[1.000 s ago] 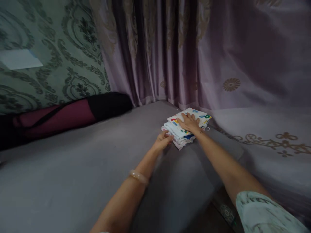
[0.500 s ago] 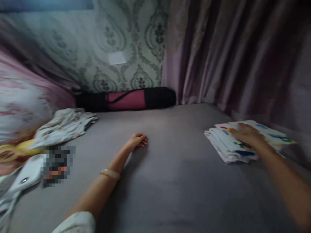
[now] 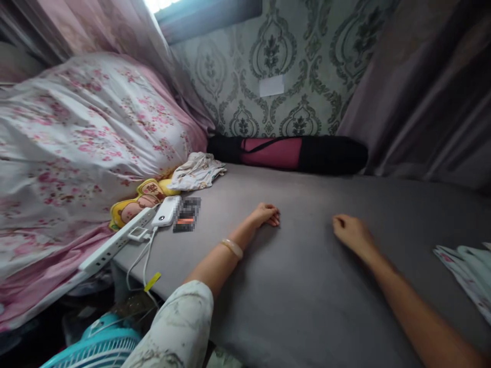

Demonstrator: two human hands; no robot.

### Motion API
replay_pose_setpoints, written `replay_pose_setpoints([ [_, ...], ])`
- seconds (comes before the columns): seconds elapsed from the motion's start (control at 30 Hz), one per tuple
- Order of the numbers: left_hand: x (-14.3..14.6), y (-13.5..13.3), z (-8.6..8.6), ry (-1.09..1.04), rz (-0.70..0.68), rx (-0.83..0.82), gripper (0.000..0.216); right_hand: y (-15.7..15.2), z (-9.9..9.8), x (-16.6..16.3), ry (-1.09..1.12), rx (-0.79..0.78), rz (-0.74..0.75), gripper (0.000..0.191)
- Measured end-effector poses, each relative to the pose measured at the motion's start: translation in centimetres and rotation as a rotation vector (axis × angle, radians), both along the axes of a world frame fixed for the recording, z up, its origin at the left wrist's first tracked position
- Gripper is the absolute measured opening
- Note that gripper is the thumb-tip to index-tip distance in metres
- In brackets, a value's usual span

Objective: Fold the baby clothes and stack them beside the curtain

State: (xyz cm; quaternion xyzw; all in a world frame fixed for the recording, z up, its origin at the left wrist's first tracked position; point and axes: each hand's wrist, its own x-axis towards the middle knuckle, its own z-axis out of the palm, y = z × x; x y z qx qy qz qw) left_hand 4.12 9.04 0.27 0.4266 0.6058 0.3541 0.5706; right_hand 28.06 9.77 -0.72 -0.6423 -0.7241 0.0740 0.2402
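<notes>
Cloth stack (image 3: pixel 466 271): right edge, cropped, long axis unclear; rightward of right hand (image 3: pixel 355 235), the nearer, fingers curled in, nothing visible held. Left hand (image 3: pixel 265 214): mid-frame, fingers loose, empty.

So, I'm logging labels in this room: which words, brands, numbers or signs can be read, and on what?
No text is readable.
Yellow plush: a character-like mark, too blurred to read.
Yellow tag: any print is too small to read.
White device: no legible marking.
Pixelated item: obscured, unreadable.
</notes>
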Motion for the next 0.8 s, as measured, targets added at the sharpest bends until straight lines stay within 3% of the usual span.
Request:
replay_pose_setpoints([
  [0.13, -2.9, 0.3, 0.6, 0.020, 0.013, -0.023, 0.009, -0.7, 0.4, -4.4, -0.066, -0.134, 0.185, 0.028],
  [0.3, -10.1, -0.1, 1.9, 0.173, 0.247, 0.067, 0.009, -1.7, 0.6, -8.6, -0.109, -0.193, 0.152, 0.030],
  [0.57, -23.9, -1.8, 4.5, 0.572, 0.698, 0.170, 0.017, -2.2, -0.1, -8.8, -0.138, -0.127, 0.128, 0.027],
  [0.8, -30.7, -3.6, 6.6, 0.897, 0.894, 0.188, 0.032, -2.4, 0.1, -8.9, -0.152, -0.119, 0.121, 0.025],
])
